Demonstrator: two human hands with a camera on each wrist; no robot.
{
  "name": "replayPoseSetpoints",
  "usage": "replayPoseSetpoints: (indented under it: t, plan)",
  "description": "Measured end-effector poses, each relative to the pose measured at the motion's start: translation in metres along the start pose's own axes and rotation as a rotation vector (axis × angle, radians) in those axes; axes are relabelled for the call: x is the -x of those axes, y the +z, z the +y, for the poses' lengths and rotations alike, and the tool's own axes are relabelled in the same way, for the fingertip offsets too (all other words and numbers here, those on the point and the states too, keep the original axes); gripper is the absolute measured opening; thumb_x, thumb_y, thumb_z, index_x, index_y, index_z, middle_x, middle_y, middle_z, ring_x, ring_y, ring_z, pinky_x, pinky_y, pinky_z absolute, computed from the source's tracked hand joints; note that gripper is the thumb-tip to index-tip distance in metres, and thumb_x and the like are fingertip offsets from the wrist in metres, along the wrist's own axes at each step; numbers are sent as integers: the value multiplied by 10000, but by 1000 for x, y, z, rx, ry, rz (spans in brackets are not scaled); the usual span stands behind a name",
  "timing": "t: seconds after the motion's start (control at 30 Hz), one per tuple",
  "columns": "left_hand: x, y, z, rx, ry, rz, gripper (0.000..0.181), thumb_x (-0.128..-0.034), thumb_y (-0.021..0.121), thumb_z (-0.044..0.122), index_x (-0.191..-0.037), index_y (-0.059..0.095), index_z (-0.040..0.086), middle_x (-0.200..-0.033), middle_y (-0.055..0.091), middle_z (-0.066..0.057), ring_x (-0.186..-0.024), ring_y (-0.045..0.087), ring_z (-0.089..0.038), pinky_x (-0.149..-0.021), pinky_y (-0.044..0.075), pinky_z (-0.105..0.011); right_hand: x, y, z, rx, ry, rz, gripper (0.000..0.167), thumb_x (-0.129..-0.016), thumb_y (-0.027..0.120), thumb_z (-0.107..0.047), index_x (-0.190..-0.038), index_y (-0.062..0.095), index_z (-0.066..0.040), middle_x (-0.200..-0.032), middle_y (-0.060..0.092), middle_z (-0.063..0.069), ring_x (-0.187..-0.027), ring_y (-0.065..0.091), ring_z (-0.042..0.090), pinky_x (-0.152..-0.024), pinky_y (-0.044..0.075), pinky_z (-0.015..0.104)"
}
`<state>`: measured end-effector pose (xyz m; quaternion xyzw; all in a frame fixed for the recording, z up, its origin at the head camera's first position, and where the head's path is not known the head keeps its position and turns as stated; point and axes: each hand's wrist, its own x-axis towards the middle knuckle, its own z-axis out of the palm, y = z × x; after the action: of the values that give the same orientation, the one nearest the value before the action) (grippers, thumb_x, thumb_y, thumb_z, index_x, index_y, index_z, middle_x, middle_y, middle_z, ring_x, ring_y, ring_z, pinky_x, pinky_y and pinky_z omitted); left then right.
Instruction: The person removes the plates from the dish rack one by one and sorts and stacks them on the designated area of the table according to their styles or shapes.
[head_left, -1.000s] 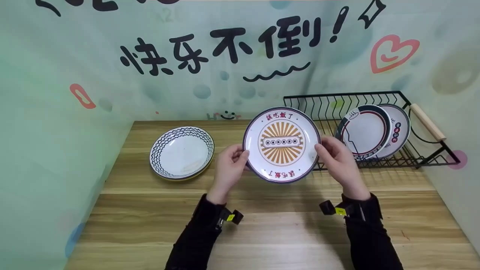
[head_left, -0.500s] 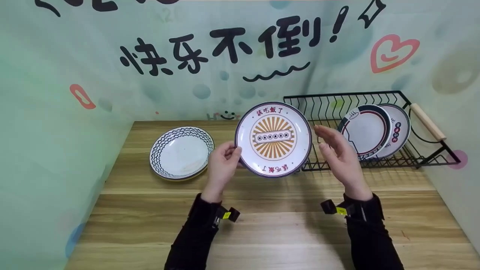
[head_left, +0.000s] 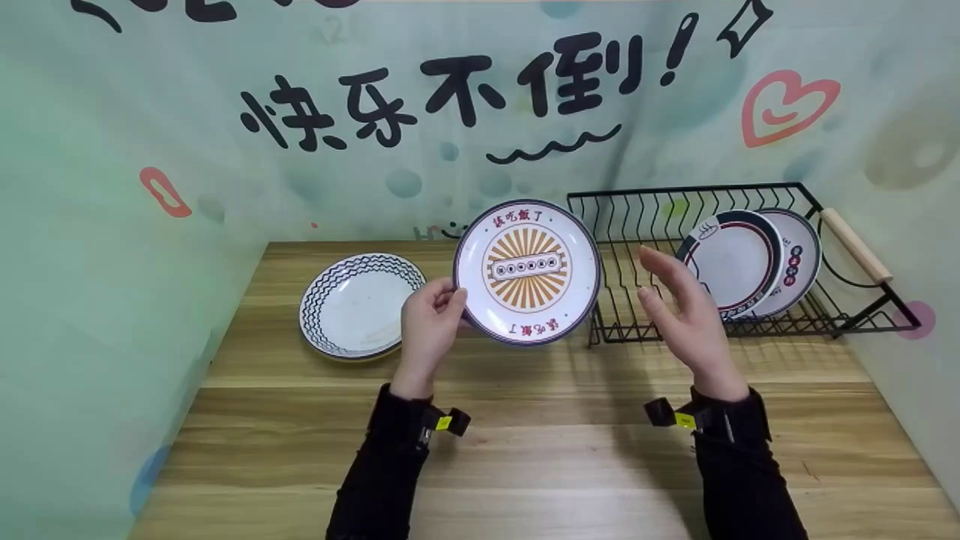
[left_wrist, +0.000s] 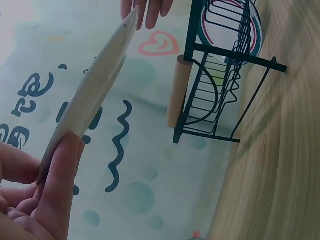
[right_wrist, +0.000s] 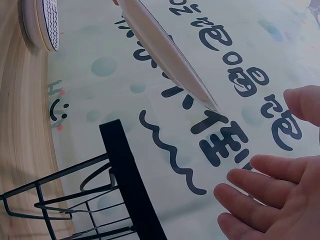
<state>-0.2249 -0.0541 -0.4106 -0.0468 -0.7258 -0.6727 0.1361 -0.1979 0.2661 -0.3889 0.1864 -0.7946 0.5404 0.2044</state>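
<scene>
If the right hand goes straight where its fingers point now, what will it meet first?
Probably the back wall, with the right hand passing above the black rack; depth is unclear in the head view, so it might touch the rack first.

A person's left arm (head_left: 379, 472) and right arm (head_left: 742, 472), both dark-sleeved, extend forward well apart, the left hand (head_left: 429, 330) pinching between thumb and bent fingers, the right hand (head_left: 694, 326) raised, thumb and fingers parted, palm facing inward.

Black sleeves (head_left: 381, 472), yellow-tagged wrist cameras (head_left: 448, 422)
</scene>
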Motion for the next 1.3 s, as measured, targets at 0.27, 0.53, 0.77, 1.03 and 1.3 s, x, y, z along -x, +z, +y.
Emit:
replayPoseSetpoints:
  t: [0.27,0.53,0.77,1.03,1.3]
  plan:
    - [-6,-6,-4,9,-38,18,182,-913,619,-46,-1067,665,-131,-845,687,-198,-635,644,-171,-624,598,-471,-1,-3,4,77,10,6,494,-940,614,12,-1416,484,34,-1426,518,175,-1324,455,276,-1138,305,306]
    - [-11,-7,-11,-4,-105,44,180,-915,621,-39,-1070,671,-116,-850,682,-190,-657,638,-178,-650,602,-462,-2,-5,8,166,-7,19,507,-948,631,-54,-1429,485,9,-1436,519,148,-1317,458,264,-1125,309,299]
    - [-14,-8,-18,4,-139,41,172,-921,617,-38,-1068,668,-113,-837,681,-178,-622,636,-167,-630,604,-425,-2,-7,10,199,8,16,521,-954,634,-80,-1441,469,3,-1450,504,145,-1326,448,272,-1135,292,339]
    - [-17,-9,-25,-53,-161,20,171,-934,615,-4,-1070,678,-87,-835,693,-162,-592,638,-162,-551,585,-291,-1,-8,14,245,23,11,528,-957,643,-120,-1441,469,0,-1447,503,163,-1326,448,300,-1125,308,390]
    - [-17,-7,-29,-41,-193,13,181,-933,614,-6,-1081,672,-91,-854,693,-172,-617,643,-165,-584,597,-314,-3,-10,18,259,36,3,539,-957,646,-144,-1442,465,6,-1454,491,179,-1333,437,334,-1130,305,451]
